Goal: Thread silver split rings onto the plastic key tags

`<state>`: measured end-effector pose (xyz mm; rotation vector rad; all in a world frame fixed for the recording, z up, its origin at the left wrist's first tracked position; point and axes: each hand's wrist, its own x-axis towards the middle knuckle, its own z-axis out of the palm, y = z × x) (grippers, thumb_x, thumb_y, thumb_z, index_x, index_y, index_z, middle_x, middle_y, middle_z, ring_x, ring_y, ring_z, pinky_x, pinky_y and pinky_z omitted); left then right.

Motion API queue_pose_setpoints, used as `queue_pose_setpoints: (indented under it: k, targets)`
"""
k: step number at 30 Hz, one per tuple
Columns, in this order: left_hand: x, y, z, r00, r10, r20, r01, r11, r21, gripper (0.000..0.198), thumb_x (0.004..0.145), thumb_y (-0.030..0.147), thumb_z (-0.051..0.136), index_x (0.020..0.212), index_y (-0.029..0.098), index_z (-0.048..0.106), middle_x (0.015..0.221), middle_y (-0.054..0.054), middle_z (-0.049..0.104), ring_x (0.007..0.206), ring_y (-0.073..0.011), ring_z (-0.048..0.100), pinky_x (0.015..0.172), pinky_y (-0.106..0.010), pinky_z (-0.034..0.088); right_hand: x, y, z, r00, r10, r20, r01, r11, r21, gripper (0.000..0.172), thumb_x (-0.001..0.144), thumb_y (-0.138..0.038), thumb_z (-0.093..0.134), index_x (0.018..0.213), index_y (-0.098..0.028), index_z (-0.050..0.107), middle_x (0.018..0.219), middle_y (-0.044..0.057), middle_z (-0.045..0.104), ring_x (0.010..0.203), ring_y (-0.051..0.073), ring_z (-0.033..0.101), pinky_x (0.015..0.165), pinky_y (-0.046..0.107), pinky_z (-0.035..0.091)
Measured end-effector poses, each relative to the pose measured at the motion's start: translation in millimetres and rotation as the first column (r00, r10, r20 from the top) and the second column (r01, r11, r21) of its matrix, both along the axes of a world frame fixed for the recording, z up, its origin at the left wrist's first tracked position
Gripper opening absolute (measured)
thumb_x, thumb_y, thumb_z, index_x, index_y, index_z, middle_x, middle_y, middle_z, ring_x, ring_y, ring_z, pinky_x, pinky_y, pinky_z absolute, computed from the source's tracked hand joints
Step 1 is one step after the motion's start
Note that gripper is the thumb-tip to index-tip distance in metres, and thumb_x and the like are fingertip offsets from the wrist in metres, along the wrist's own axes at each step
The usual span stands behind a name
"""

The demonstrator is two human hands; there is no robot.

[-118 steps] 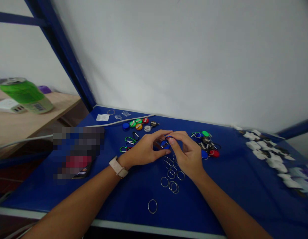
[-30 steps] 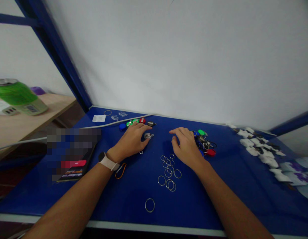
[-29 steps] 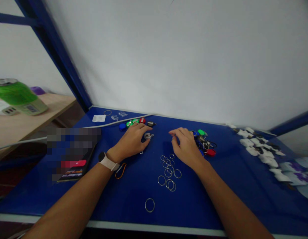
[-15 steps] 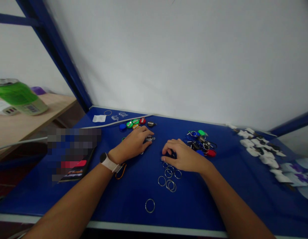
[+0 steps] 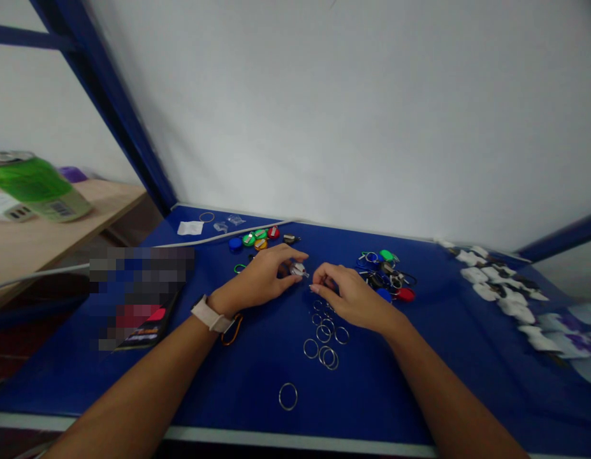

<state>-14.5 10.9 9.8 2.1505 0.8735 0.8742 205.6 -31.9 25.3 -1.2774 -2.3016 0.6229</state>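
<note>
My left hand is closed around a clear round badge reel, thumb below and fingers above; a metal clip shows on it. Its small end points right. Close by on the right, my right hand is pinched, with a tiny shiny bit at the fingertips that I cannot make out. Several silver split rings lie below my right hand, and one larger ring lies apart, nearer the front. An orange carabiner sits beside my left wrist.
Coloured badge reels lie behind my left hand. A mixed pile of reels and rings is right of my right hand. White pieces line the right side. A cable crosses the blue table; a green can stands left.
My left hand has shifted slightly right, bringing the clear badge reel along. My right hand has risen from the split rings toward it, its fingertips now pinched.
</note>
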Motion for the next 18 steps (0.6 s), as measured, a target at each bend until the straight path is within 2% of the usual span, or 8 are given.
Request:
queue_pose_setpoints:
  k: [5, 8, 18]
  targets:
    - [3.5, -0.8, -3.7, 0.974, -0.114, 0.197, 0.163, 0.953, -0.254, 0.036, 0.086, 0.016, 0.067, 0.122, 0.019, 0.063, 0.113, -0.01, 0.071, 0.094, -0.0179, 0.07, 0.089, -0.039, 0.057, -2.0, 1.5, -1.9, 0.992, -0.05, -0.119, 0.055, 0.998, 0.038, 0.007, 0.096, -0.026, 0.053, 0.09, -0.022, 0.055, 0.079, -0.001, 0.06, 0.072, 0.015, 0.053, 0.07, 0.032, 0.039]
    - [4.5, -0.4, -5.6, 0.95, -0.152, 0.271, 0.236, 0.922, -0.308, 0.037, 0.087, 0.016, 0.067, 0.123, 0.02, 0.063, 0.113, -0.01, 0.072, 0.099, -0.0187, 0.07, 0.092, -0.041, 0.056, -2.6, 1.2, -2.8, 0.992, -0.051, -0.116, 0.057, 0.997, 0.054, 0.007, 0.096, -0.026, 0.052, 0.091, -0.022, 0.055, 0.08, 0.0, 0.06, 0.073, 0.016, 0.053, 0.071, 0.032, 0.039]
    - [8.0, -1.8, -2.7, 0.91, -0.181, 0.374, 0.348, 0.822, -0.45, 0.036, 0.087, 0.015, 0.067, 0.122, 0.018, 0.065, 0.112, -0.011, 0.072, 0.1, -0.0196, 0.069, 0.091, -0.039, 0.053, -1.8, 1.1, -9.1, 0.996, -0.06, -0.067, 0.066, 0.994, 0.082, 0.008, 0.098, -0.026, 0.047, 0.091, -0.021, 0.049, 0.085, 0.003, 0.06, 0.08, 0.019, 0.053, 0.072, 0.033, 0.038]
